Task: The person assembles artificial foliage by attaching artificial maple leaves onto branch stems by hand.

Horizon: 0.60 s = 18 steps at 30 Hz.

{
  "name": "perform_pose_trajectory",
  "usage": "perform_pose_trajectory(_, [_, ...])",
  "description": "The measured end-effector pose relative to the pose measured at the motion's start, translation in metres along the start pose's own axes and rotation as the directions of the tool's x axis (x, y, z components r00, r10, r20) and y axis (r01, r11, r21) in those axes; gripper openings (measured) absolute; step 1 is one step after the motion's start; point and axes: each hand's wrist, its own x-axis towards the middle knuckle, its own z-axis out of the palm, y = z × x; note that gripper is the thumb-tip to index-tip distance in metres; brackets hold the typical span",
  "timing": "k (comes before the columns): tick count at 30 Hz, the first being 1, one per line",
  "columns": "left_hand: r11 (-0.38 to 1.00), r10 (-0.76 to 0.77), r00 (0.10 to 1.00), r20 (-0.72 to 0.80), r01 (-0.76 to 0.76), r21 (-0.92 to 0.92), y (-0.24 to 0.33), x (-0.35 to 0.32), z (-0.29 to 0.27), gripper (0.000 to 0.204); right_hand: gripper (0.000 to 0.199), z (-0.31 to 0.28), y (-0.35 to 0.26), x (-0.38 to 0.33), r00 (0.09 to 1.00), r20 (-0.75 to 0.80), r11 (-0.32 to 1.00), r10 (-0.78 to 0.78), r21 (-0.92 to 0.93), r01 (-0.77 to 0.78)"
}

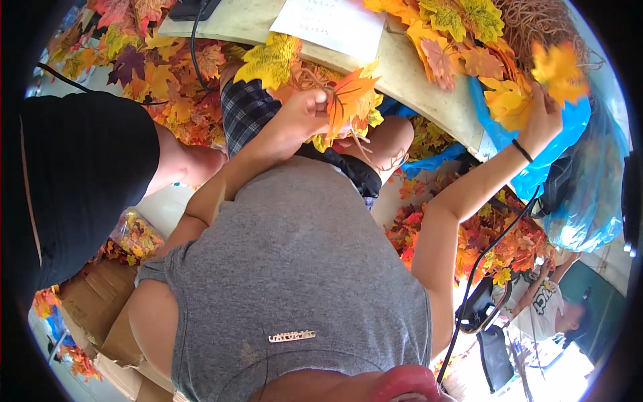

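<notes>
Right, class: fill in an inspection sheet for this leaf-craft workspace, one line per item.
Surface: pale table, curved edge.
Job's things: orange leaf with twine in left hand; yellow leaf in right hand.
Clutter: loose leaves, paper sheet, twine heap, blue bag.
Hands: both shut on leaves.
Cables: black cable by right arm.
Surroundings: cardboard boxes, another person's black sleeve.

1. The scene is lit brightly by daylight, and colours are rendered vividly.
2. Overexposed glare is seen at the lower right and the lower left rim.
3. Strong fisheye bending and a black vignette are shown at the edges.
4. Slight softness is noticed towards the rim.
</notes>
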Motion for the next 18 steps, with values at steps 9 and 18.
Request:
perform_pose_trajectory(9, [0.99,0.059,0.995,-0.083,-0.069,-0.121,0.01,0.004,0.004,0.014,0.011,0.007,-0.076,-0.058,0.699,0.469,0.817,-0.539,0.492,0.3])
perform_pose_trajectory(18, [0.873,0.141,0.988,0.059,-0.096,-0.479,0.008,0.002,-0.001,0.022,0.018,0.063,-0.069,-0.16,0.551,0.782,0.941,-0.29,0.337,0.018])
